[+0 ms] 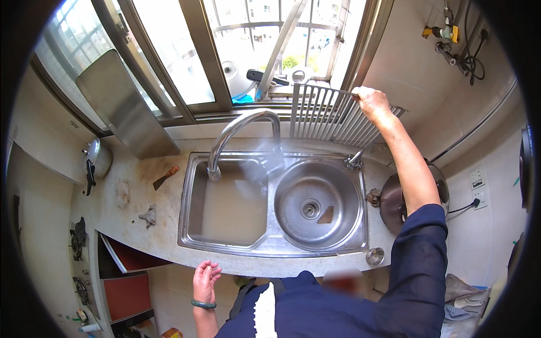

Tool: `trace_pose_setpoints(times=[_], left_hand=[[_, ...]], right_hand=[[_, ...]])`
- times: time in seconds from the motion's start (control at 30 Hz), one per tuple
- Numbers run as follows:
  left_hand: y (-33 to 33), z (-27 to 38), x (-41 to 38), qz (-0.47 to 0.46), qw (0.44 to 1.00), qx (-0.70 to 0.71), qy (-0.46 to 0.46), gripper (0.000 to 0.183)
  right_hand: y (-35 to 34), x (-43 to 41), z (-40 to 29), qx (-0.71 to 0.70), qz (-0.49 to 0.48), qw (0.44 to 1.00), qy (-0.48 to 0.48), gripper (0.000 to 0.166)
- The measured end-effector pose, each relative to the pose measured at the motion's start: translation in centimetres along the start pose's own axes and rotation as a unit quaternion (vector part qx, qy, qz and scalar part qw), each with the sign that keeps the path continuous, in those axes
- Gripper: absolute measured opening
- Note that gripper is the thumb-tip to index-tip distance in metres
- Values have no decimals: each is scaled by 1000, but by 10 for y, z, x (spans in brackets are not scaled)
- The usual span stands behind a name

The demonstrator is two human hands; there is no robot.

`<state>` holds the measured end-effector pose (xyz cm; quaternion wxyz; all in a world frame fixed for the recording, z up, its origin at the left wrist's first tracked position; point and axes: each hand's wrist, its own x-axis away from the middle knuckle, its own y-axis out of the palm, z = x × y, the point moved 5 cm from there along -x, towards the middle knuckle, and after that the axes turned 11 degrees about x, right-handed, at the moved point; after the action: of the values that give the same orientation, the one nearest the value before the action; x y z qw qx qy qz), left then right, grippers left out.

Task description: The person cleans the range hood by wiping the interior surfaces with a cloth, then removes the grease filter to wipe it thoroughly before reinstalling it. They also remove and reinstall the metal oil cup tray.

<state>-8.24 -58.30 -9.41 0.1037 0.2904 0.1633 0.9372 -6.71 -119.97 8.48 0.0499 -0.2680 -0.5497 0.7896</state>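
My right hand (372, 101) grips the top edge of a slatted metal rack (323, 113), which stands upright behind the sink against the window side. My left hand (206, 281) hangs before the counter's front edge with fingers slightly bent and nothing in it; a green bangle circles its wrist. Between them is a double steel sink (270, 247). Cloudy water (234, 213) lies in its left basin. A brown piece (326, 215) rests beside the drain in the round right basin. The curved chrome faucet (236, 122) arches over the left basin.
A scraper (165, 178) and a crumpled rag (148, 216) lie on the left counter. A steel panel (127, 105) leans at the window, near a lidded pot (99, 158). Right of the sink are a large dark pot (391, 203) and a small glass (375, 256). A cabinet door (127, 253) stands ajar below left.
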Motion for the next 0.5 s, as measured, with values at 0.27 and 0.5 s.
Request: trace_pose_setpoints(times=[0.27, 0.5], left_hand=[[19, -6, -5, -68, 997, -33, -14, 21], [40, 11, 0, -167, 985, -35, 3, 18]], right_hand=[[-115, 21, 3, -7, 125, 992, -2, 13], [-234, 56, 3, -72, 167, 982, 48, 19]])
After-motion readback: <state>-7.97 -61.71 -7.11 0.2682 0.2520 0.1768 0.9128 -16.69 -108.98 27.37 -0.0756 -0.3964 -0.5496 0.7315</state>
